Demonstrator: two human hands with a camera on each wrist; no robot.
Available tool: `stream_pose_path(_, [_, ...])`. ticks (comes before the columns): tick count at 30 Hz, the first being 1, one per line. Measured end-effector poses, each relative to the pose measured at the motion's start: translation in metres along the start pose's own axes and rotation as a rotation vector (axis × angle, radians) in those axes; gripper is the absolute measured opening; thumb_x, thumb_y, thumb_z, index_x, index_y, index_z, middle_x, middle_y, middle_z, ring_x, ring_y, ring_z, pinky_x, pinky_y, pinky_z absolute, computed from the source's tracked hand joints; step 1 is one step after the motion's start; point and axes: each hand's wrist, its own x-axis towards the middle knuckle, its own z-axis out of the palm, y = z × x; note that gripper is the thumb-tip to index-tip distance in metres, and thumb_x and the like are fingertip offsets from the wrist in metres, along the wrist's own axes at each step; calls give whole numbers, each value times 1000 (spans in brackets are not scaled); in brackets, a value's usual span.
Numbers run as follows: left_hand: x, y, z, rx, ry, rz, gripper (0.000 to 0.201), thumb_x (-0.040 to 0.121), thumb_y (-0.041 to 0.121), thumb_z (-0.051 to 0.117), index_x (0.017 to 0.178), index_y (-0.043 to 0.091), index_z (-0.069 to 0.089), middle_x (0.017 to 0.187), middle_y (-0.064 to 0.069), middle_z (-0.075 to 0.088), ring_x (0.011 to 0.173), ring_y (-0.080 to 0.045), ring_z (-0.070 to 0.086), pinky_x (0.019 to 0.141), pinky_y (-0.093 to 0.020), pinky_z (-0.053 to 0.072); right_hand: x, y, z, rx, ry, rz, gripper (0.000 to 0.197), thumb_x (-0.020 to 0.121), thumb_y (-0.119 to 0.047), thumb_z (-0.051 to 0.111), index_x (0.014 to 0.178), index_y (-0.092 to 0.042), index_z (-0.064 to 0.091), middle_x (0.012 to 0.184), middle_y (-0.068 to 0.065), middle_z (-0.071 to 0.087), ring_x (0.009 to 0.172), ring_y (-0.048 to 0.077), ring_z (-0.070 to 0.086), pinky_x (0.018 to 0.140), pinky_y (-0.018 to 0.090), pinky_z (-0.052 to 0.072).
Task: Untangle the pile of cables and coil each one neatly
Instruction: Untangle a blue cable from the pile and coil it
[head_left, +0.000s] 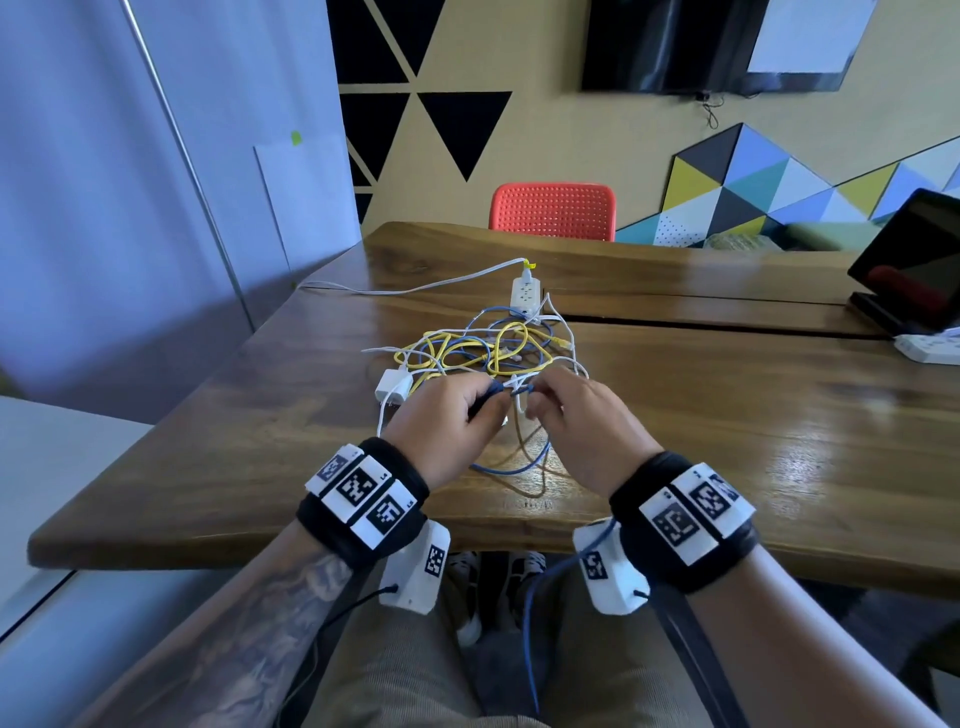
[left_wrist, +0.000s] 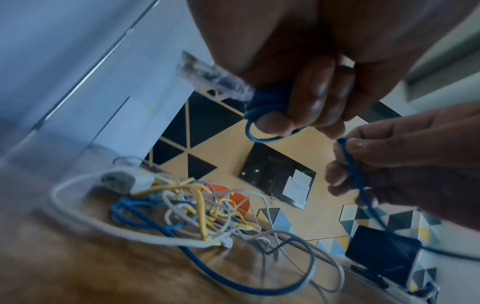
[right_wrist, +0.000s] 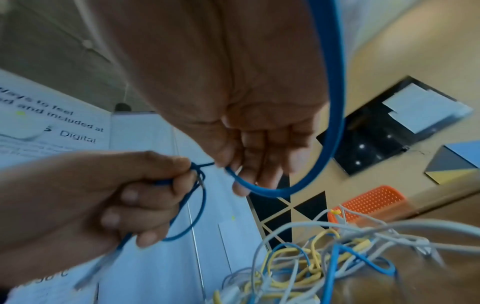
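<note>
You have a blue cable (left_wrist: 270, 98) wound in small loops at center frame, its clear plug (left_wrist: 207, 79) sticking out left. Behind it, the pile of cables (head_left: 488, 348), yellow, blue and white, lies tangled mid-table.

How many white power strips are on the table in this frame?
2. One power strip lies at the far edge of the cable pile; another is at the table's right edge, partly cut off.

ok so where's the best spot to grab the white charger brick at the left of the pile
Grip the white charger brick across its two flat sides, coming from the left and above. That side is bare table, while its cord runs right into the tangled pile. The left hand is nearest but holds the blue cable.
</note>
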Motion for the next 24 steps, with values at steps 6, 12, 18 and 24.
stream_pose_path(6, [5,-12,-4,-116,138,-71,41,99,28,55,69,1,50,56,-3,41,56,-33,46,53,-39,37,-10,-13,23,124,125,44,13,103,-27,53,94,-18,56,77,-3,65,67,18,55,62,38,45])
stream_pose_path(12, [4,-20,-4,-53,157,-60,41,100,28,52,68,2,51,55,-7,41,53,-13,37,53,-34,30,-17,-37,27,1096,-77,438,12,102,-10,56,91,-11,51,82,12,74,50,22,65,42,27,42])
stream_pose_path(18, [-3,-10,-6,241,135,3,40,97,32,50,62,22,35,51,4,39,49,-14,37,48,-32,24,-15,-38,32,1152,-98,424,25,97,-31,66,100,-8,58,83,7,68,47,18,52,41,25,35])
stream_pose_path(24, [-4,-16,-13,306,180,51,35,99,34,49,70,15,45,55,3,46,53,-19,44,49,-35,32,-13,-30,34,939,-57,308,14,95,-14,69,89,-6,59,74,3,71,57,13,59,48,27,46])
